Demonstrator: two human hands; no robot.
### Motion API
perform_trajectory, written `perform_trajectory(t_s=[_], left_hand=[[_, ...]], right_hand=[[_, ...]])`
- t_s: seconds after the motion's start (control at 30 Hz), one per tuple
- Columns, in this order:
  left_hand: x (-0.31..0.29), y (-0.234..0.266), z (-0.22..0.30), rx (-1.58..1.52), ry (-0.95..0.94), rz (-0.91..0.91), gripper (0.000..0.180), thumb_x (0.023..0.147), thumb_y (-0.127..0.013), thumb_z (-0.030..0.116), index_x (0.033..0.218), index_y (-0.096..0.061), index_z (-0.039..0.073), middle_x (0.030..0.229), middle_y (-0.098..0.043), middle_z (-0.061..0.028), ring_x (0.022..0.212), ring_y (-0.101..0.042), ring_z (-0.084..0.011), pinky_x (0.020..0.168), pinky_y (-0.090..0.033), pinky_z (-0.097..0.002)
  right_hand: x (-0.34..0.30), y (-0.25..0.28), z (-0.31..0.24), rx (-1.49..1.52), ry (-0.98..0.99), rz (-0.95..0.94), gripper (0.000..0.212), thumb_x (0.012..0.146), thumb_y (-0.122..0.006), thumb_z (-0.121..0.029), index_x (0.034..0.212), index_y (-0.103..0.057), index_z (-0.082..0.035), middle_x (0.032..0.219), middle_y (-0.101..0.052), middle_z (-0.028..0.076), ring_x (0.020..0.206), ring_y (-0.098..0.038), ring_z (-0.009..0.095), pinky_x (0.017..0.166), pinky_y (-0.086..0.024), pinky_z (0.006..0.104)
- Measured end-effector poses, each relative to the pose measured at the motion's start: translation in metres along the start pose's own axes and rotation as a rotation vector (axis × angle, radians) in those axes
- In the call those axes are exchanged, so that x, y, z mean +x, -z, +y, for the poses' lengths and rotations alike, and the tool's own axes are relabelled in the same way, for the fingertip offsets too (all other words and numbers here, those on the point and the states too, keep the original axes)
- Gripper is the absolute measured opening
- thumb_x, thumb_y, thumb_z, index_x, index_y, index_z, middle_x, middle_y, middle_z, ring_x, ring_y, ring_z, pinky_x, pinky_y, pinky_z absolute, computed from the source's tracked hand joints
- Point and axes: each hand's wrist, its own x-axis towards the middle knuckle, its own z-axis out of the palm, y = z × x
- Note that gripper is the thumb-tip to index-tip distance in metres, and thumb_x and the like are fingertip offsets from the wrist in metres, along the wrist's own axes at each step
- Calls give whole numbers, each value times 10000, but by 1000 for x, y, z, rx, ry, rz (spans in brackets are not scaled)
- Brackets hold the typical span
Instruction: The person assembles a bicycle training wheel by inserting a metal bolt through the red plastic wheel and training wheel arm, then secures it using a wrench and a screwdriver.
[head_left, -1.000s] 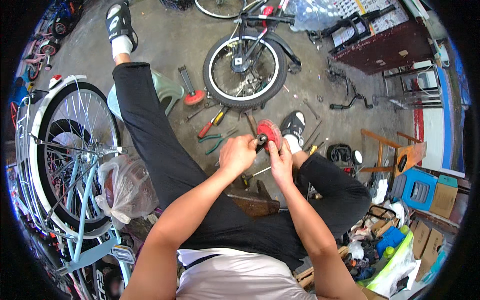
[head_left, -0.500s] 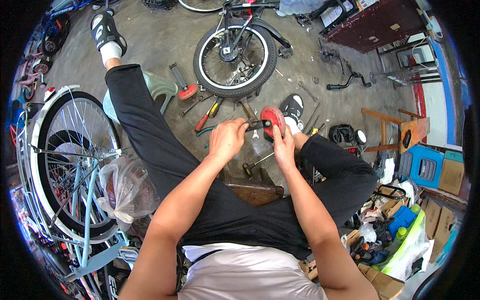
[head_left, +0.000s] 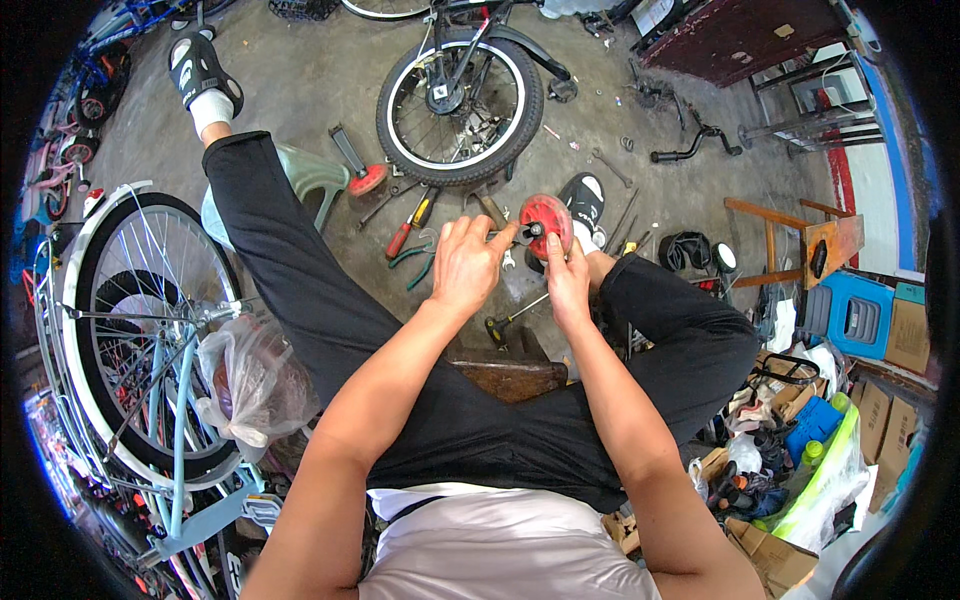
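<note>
A small red training wheel (head_left: pixel 548 217) is upright in front of me, near my right shoe. My right hand (head_left: pixel 568 285) grips it from below, the thumb near the dark hub. My left hand (head_left: pixel 468 262) is closed, its fingertips against the hub's left side. A dark metal part there is mostly behind those fingers, so what they pinch cannot be made out. Beneath my hands on the floor lie green-handled pliers (head_left: pixel 412 268), a red-handled screwdriver (head_left: pixel 399 240), a yellow-and-black screwdriver (head_left: pixel 425 207) and a hammer (head_left: pixel 491 207).
A second red training wheel (head_left: pixel 368 180) with a flat bracket lies by a pale green stool (head_left: pixel 318 176). Ahead is a bicycle wheel (head_left: pixel 388 140); a light-blue bicycle (head_left: pixel 178 400) lies at left. A wooden stool (head_left: pixel 835 245), a blue stool (head_left: pixel 858 318) and boxes crowd the right.
My left hand has moved right, up to the hub, and its fingers now hide most of the dark metal part. The pliers show more fully. The red wheel stays in my right hand.
</note>
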Motion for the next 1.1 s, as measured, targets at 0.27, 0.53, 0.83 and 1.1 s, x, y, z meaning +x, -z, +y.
perform_trajectory(t_s=[0.27,0.53,0.83,1.1], left_hand=[[1,-1,-2,-6,17,-1,344,876,-710,161,1211,-781,201,866,-566,-53,839,-569,-255,766,-428,-400],[-5,-9,-2,1,61,-20,313,906,-704,198,1209,-780,213,811,-566,-54,791,-590,-261,734,-439,-415],[-7,-20,-3,-6,61,12,172,912,-714,241,1059,-773,173,762,-625,-61,603,-570,-295,566,-440,-425],[9,-1,-16,-1340,1206,-806,303,1090,-526,312,1064,-674,49,739,-556,36,536,-408,-70,457,-289,-259]], right_hand=[[-2,-3,-4,-64,49,-22,361,1072,-598,-309,1233,-641,11,1120,-675,146,1061,-635,250,984,-476,370],[0,-6,2,-170,177,-27,393,1066,-609,-306,1314,-624,-2,1164,-647,124,1081,-603,228,954,-466,347],[-6,-7,-16,-168,170,-50,455,1053,-619,-297,1390,-591,8,1298,-634,186,1229,-614,316,1077,-448,395],[-11,-5,-17,-350,287,-82,500,1046,-622,-349,1392,-577,9,1299,-620,210,1242,-604,373,1072,-453,427]])
